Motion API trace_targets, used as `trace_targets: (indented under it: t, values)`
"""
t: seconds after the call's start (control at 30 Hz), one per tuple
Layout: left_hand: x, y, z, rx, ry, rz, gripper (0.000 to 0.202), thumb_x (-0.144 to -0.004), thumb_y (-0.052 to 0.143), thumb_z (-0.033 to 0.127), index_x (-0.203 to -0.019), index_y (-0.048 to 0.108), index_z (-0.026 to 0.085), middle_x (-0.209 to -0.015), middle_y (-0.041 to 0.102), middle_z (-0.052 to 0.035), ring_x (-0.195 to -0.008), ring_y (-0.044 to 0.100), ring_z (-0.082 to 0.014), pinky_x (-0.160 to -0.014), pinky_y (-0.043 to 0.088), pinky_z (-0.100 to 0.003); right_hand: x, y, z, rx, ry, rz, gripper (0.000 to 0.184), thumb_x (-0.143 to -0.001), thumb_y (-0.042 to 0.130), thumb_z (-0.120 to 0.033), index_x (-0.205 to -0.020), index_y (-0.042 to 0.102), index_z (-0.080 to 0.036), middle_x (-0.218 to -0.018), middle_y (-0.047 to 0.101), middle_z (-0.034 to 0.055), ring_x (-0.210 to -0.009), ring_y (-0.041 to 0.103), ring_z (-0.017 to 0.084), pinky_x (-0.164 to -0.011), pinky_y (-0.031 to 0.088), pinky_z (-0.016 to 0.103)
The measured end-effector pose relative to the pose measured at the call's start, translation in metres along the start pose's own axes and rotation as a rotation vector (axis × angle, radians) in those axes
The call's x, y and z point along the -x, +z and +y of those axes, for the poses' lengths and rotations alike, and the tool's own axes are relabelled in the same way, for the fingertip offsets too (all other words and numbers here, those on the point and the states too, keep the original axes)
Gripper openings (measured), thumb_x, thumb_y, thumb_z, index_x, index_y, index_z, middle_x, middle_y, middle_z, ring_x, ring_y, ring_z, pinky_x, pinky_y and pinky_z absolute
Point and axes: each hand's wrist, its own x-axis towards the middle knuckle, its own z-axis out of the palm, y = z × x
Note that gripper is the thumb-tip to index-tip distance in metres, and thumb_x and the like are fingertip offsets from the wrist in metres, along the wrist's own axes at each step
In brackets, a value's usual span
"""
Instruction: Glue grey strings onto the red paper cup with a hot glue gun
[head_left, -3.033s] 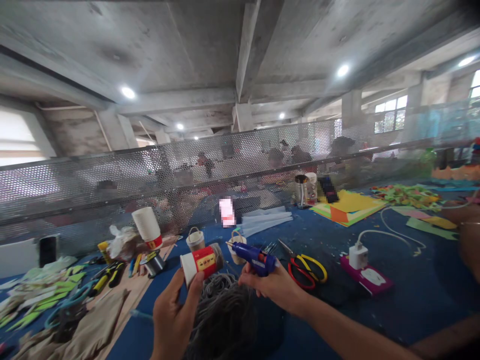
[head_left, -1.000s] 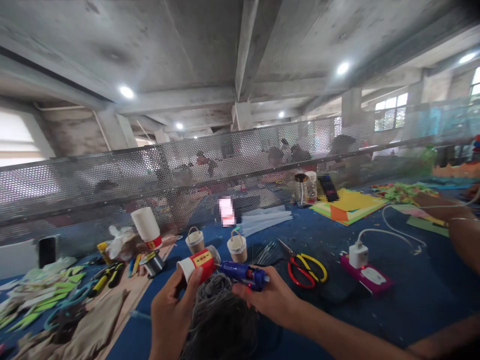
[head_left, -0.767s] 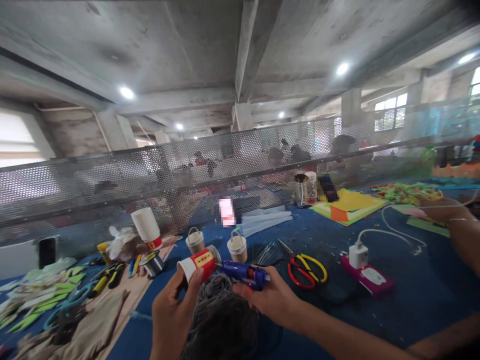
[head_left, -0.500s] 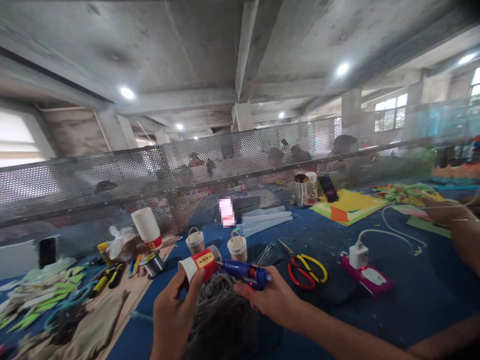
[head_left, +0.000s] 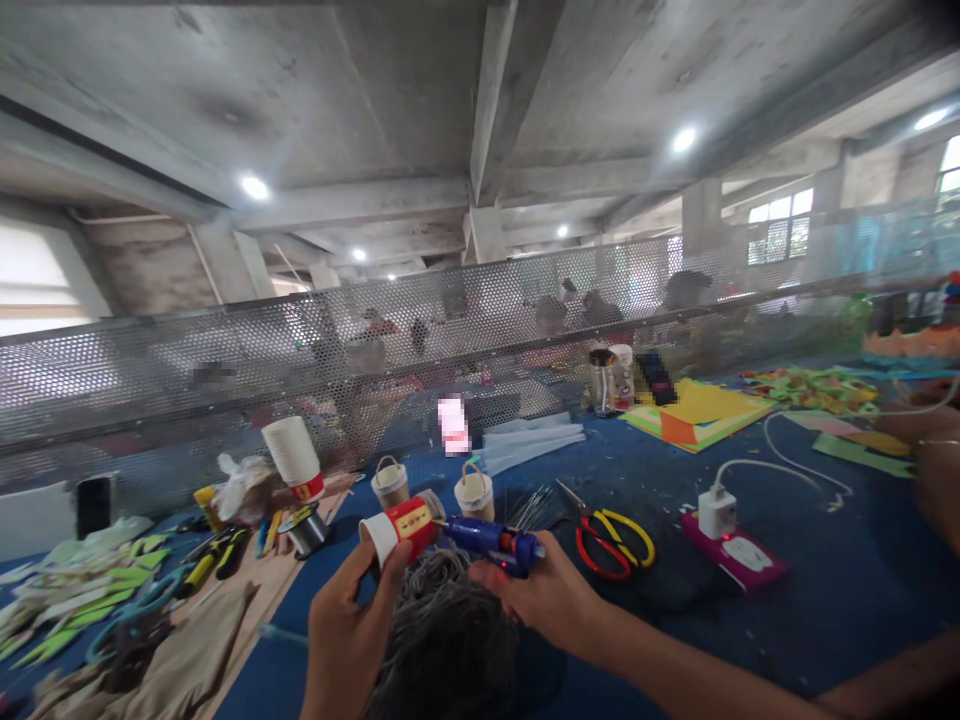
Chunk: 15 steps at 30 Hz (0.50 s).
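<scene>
My left hand (head_left: 343,630) is closed round a paper cup (head_left: 397,526) with a red and yellow label, held on its side with its rim to the left. My right hand (head_left: 540,595) grips a blue glue gun (head_left: 495,542) whose nozzle touches the cup's base end. Under both hands lies a heap of grey yarn (head_left: 450,640) on the blue table (head_left: 825,600).
Two small cup baskets (head_left: 391,480) (head_left: 475,492) stand just behind. Red and yellow scissors (head_left: 611,535), a white charger on a purple block (head_left: 724,530), a paper cup stack (head_left: 292,455), pliers (head_left: 214,553) and coloured paper (head_left: 697,410) surround. A perforated metal screen (head_left: 300,350) backs the table. Another person's arm (head_left: 930,450) is at the right.
Three seconds ago the glue gun was held apart from the cup; its nozzle now rests against the cup's end. Over the last second both hands barely moved.
</scene>
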Motion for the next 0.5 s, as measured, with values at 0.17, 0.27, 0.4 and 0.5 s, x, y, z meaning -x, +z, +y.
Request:
trace_targets:
  t: [0.17,0.27,0.4,0.5]
  values:
    - [0.0004,-0.0004,0.0021,0.040,0.042,-0.005,0.046,-0.085,0.061,0.047,-0.114,0.070,0.013,-0.103,0.077,-0.0058,-0.094,0.069,-0.0262,-0.083,0.054,-0.028,0.0001,-0.0004,-0.0038,0.014,-0.024,-0.018,0.038,-0.077,0.069,-0.053,-0.071,0.058,-0.017,-0.049,0.047,-0.0063,-0.045,0.041,0.008,-0.043,0.033,0.020]
    - [0.0012,0.0009,0.0028,0.054,0.081,-0.018,0.045,-0.084,0.061,0.046,-0.112,0.071,0.013,-0.101,0.076,-0.0057,-0.091,0.070,-0.0258,-0.082,0.054,-0.028,0.0002,-0.0009,-0.0062,0.031,-0.023,0.003,0.038,-0.077,0.069,-0.052,-0.069,0.058,-0.017,-0.049,0.047,-0.0059,-0.044,0.041,0.008,-0.042,0.032,0.020]
    - [0.0018,0.0027,0.0018,0.033,0.103,-0.029,0.043,-0.085,0.061,0.045,-0.112,0.071,0.013,-0.104,0.075,-0.0064,-0.094,0.069,-0.0254,-0.087,0.052,-0.028,-0.0007,-0.0020,-0.0063,0.050,-0.022,-0.003,0.040,-0.079,0.067,-0.053,-0.065,0.057,-0.017,-0.046,0.047,-0.0055,-0.041,0.041,0.007,-0.041,0.032,0.020]
    - [0.0019,0.0030,0.0015,0.025,0.092,-0.018,0.043,-0.085,0.060,0.045,-0.112,0.071,0.012,-0.105,0.075,-0.0074,-0.094,0.069,-0.0254,-0.088,0.052,-0.029,-0.0017,-0.0026,-0.0044,0.052,-0.002,-0.019,0.042,-0.079,0.066,-0.054,-0.062,0.057,-0.016,-0.046,0.048,-0.0051,-0.040,0.041,0.007,-0.040,0.032,0.020]
